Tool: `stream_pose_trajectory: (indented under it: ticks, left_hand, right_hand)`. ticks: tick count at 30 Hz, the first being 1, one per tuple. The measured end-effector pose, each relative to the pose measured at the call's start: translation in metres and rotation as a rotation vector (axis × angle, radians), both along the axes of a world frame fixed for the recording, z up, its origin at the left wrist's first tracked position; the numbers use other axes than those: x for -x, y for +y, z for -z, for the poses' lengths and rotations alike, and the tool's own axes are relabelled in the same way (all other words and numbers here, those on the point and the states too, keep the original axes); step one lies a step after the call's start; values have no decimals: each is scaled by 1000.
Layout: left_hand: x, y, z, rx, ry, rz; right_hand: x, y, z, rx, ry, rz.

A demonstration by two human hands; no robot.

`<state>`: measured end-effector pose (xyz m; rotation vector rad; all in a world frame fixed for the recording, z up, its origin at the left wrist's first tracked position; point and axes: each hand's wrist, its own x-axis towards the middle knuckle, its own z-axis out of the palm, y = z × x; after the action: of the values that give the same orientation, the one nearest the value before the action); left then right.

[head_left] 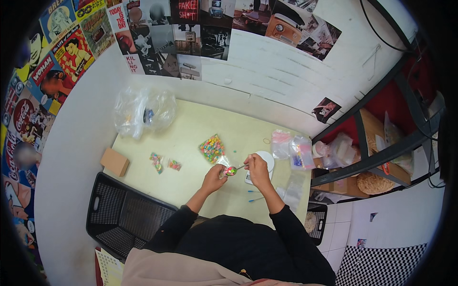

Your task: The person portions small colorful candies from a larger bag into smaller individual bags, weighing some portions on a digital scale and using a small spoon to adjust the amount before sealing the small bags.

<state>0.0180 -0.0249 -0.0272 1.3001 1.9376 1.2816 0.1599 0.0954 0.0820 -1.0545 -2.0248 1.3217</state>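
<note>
My left hand is closed on a small clear plastic bag, partly hidden by the fingers. Pinched in my right hand is a metal spoon, its bowl heaped with colourful candies right beside my left fingertips. Just beyond my left hand lies a larger clear bag of mixed candies. Two small filled candy packets, one longer packet and one shorter packet, rest to the left. A white kitchen scale sits partly hidden behind my right hand.
Clear plastic packs and a rubber band lie at the table's right. Blue-tipped sticks are near my right forearm. A cardboard box and bulky clear bags stand left. A black crate is at the near left; loaded shelves rise right.
</note>
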Motion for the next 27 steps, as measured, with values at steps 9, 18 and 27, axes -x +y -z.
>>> stream_pose_trajectory:
  ticks: [9, 18, 27]
  left_hand:
    - [-1, 18, 17, -65, -133, -20]
    - [-6, 48, 22, -133, -356, 163]
    - [-67, 86, -2, -41, -567, 381]
  right_hand:
    - [20, -21, -40, -785, -61, -388]
    - [-19, -29, -36, -802, 102, -213]
    - [-93, -38, -26, -745, 84, 156]
